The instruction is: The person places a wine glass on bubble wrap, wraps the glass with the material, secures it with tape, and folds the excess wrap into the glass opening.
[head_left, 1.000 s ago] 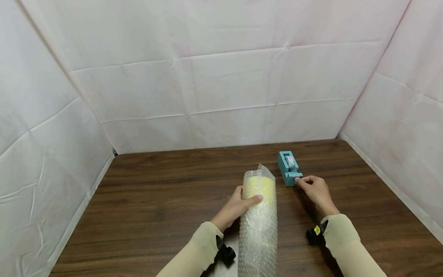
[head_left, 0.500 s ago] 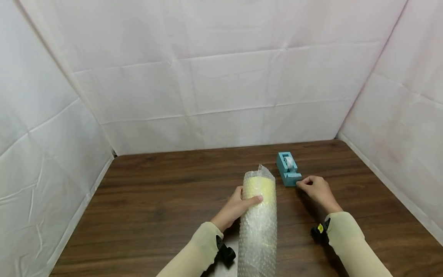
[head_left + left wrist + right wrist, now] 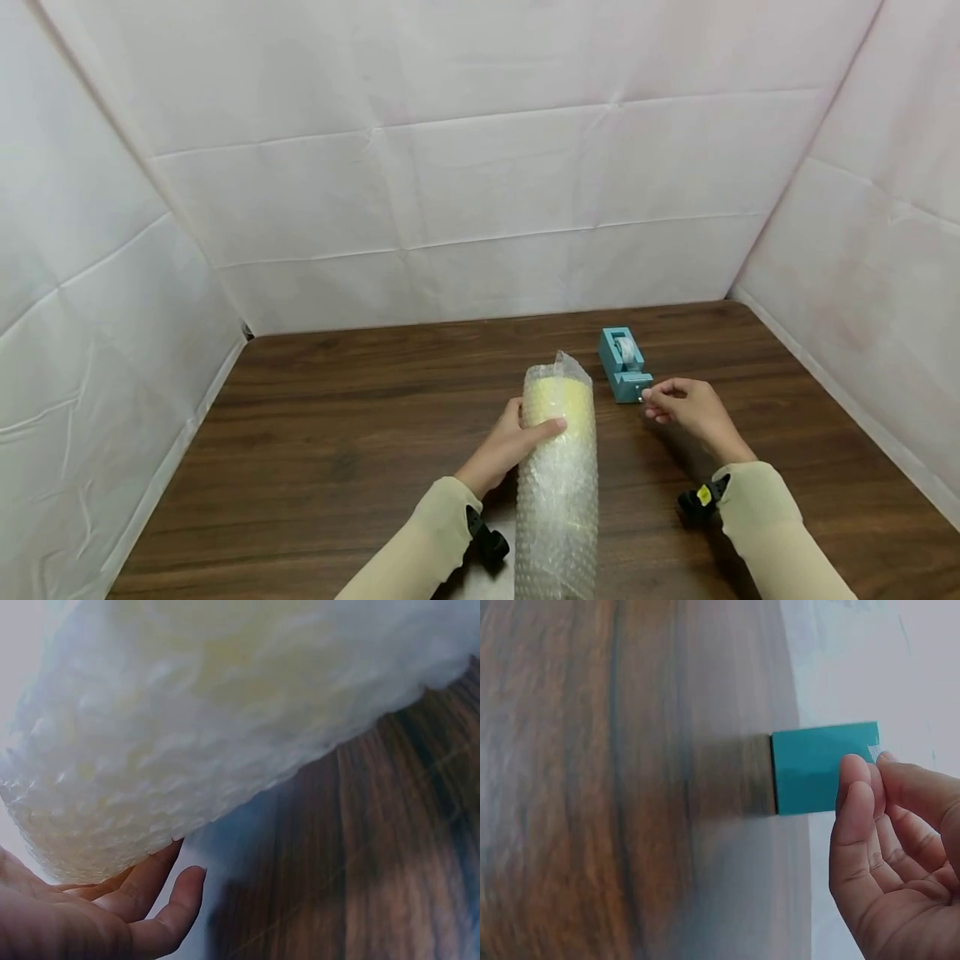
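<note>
In the head view a bubble-wrapped roll [image 3: 558,492], yellowish at its top end, stretches up from the bottom edge. My left hand [image 3: 510,450] grips it near that end, with the thumb across the front. The left wrist view has the bubble wrap [image 3: 187,742] close up and fingers [image 3: 146,889] curled beneath it. Thumb and forefinger of my right hand [image 3: 690,412] come together at the front of a blue tape dispenser [image 3: 622,367]. A small clear bit of tape [image 3: 873,752] shows at those fingertips in the right wrist view, pinched there; its full length cannot be made out.
Both arms reach over a dark wooden table [image 3: 360,433]. A white sheet [image 3: 487,579] lies under the left wrist beside the roll. White cloth walls [image 3: 480,167] enclose the table at the back and both sides.
My right hand has shifted slightly right from the dispenser's front edge, and its lower fingers now show. The left hand keeps its grip on the bubble-wrapped roll.
</note>
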A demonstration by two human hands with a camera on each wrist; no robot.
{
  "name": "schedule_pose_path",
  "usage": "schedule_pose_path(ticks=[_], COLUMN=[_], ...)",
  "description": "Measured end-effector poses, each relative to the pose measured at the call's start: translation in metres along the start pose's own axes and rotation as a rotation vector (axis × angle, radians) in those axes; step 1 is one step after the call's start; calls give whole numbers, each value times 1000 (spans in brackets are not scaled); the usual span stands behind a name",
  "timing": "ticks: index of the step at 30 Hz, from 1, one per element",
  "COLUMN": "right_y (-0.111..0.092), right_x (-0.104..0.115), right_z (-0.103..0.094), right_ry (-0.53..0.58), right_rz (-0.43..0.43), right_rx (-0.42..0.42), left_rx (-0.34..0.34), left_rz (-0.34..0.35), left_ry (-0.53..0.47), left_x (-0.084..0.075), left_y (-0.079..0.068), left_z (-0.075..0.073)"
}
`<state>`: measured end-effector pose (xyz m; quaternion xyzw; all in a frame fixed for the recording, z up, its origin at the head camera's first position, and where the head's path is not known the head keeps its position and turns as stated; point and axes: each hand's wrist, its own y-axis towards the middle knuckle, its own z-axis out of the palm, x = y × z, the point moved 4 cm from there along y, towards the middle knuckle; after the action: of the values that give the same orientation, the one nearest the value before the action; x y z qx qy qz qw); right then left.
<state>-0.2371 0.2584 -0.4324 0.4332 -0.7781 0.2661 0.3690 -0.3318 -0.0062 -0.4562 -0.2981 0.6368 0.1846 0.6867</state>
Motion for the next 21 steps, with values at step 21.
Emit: schedule_pose_path(ticks=[21], right_y=[18], right_x=[66], right_z=[38], right_ry=[-58], right_rz=[-193], right_rx=[108], left_rx=[-144], left_rz=[4], left_ry=[-3], left_x=[-2], left_y=[-9], left_z=[-42])
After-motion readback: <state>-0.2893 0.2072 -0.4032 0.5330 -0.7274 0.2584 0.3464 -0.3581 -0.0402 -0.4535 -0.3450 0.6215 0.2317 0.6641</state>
